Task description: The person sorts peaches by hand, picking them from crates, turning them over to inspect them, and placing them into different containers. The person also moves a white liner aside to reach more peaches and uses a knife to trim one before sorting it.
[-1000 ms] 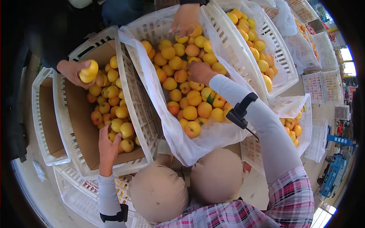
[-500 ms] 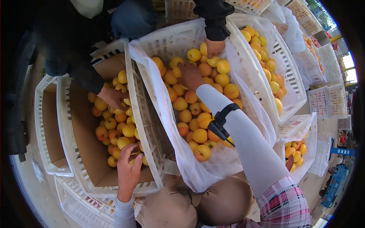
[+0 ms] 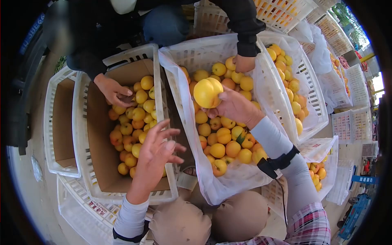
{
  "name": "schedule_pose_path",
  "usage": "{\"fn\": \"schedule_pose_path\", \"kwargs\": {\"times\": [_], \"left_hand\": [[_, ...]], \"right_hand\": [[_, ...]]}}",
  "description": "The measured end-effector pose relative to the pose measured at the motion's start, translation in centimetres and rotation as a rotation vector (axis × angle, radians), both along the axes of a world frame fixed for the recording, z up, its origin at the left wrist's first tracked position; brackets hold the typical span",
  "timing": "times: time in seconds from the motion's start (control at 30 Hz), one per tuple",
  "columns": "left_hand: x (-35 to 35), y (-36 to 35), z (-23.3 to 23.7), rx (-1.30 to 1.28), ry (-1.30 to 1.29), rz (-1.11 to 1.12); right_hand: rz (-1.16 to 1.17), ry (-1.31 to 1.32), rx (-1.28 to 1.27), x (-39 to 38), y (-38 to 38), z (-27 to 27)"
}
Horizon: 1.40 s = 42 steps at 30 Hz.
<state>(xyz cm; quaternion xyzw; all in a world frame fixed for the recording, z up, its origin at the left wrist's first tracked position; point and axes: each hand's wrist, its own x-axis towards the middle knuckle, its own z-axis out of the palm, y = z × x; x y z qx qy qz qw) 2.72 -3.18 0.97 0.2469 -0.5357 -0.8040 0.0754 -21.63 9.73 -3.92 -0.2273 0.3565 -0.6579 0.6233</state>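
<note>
My right hand (image 3: 237, 107) holds a large yellow peach (image 3: 207, 93) above the lined crate (image 3: 222, 179), its fingers and thumb around the fruit's lower right side. Beneath it, many yellow-orange peaches (image 3: 223, 136) lie in that crate on white netting. My left hand (image 3: 153, 157) is raised with its fingers spread and nothing in them. It hovers over the near right part of the cardboard-lined crate (image 3: 96, 139), where more peaches (image 3: 128, 128) are piled against the right side.
A co-worker in dark sleeves stands opposite, one hand (image 3: 114, 90) over the cardboard-lined crate and the other (image 3: 245, 64) at the netted crate's far side. Another peach-filled crate (image 3: 312, 77) stands to the right. At left is a second cardboard-lined crate (image 3: 49, 122).
My right hand has lifted a peach from the netted crate and come nearer to me and left. My left hand has risen from the peaches and opened. The co-worker's left-side hand has drawn back.
</note>
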Motion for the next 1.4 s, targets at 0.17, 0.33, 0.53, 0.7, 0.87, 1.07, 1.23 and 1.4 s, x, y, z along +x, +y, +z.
{"fn": "schedule_pose_path", "kwargs": {"times": [0.17,0.33,0.53,0.7,0.87,1.07,1.23,1.4], "left_hand": [[-1.3,-0.4,-0.3,0.661,0.11,0.005],[3.2,-2.8,-2.1,0.094,-0.04,0.296],[7.4,-6.3,-7.6,-0.206,-0.601,0.175],[8.9,-7.2,-10.4,-0.902,-0.512,0.037],[6.5,-6.2,-7.5,-0.732,-0.262,0.245],[2.1,-2.7,-2.4,-0.473,0.058,0.188],[-1.8,0.2,0.0,-0.613,0.182,0.043],[-2.6,0.8,0.0,-0.591,0.192,0.021]], "right_hand": [[-0.138,0.556,0.092,1.3,-1.7,3.1],[-0.123,1.36,0.732,-5.9,-1.5,-9.5],[-0.004,1.699,0.964,-4.4,-3.9,-14.7],[-0.184,1.504,0.719,-5.3,-2.7,-15.5],[-0.232,1.178,0.445,-4.9,-0.4,-9.2],[-0.022,-0.09,0.181,-1.1,1.4,-2.0],[0.236,-0.085,0.085,2.6,0.3,2.5],[0.142,0.072,0.077,6.2,-0.2,4.6]]}}
